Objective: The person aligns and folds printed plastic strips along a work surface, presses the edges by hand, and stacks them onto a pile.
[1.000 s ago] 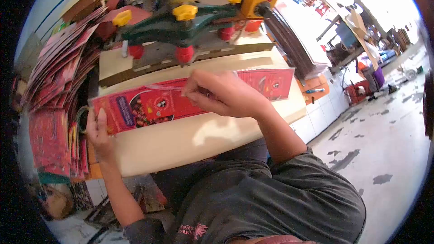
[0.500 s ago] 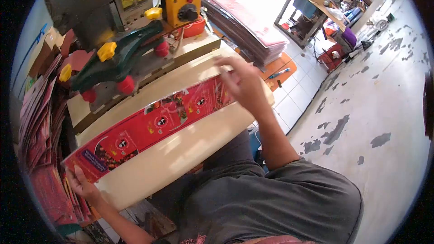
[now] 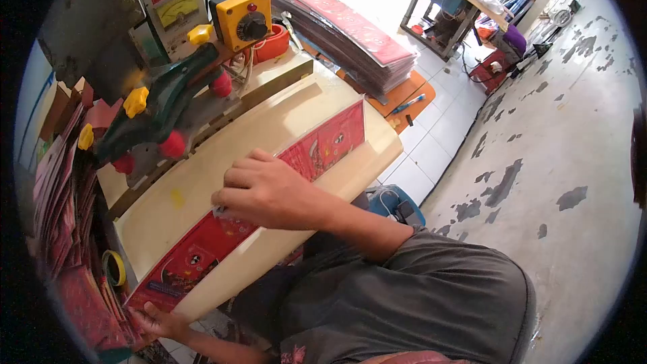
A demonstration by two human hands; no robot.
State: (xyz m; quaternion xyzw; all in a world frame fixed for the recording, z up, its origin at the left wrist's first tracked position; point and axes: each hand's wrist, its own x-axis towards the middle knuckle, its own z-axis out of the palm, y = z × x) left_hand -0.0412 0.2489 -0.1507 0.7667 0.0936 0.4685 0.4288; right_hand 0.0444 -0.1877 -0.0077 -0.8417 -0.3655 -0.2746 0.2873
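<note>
A long red printed sheet point(image 3: 195, 256) with glossy plastic over it lies lengthwise across a cream-coloured work surface point(image 3: 269, 125) with a rounded front edge. My right hand point(image 3: 266, 192) is closed in a fist on the middle of the sheet and covers part of the print. A small greyish bit shows under its fingers; what it is I cannot make out. At the sheet's near left end, my left hand point(image 3: 160, 321) has its thumb and fingers at the corner, gripping the edge.
Behind the surface stands a machine with a dark green clamp arm point(image 3: 158, 104), yellow knobs and a yellow control box point(image 3: 241, 19). A stack of red printed sheets point(image 3: 344, 30) lies beyond. Red sheets point(image 3: 64, 195) and a tape roll point(image 3: 114, 268) are at left. A peeling wall point(image 3: 526, 182) runs along the right.
My right hand has moved from the sheet's far right end to its middle and closed. My left hand stays at the left end. The view has shifted slightly.
</note>
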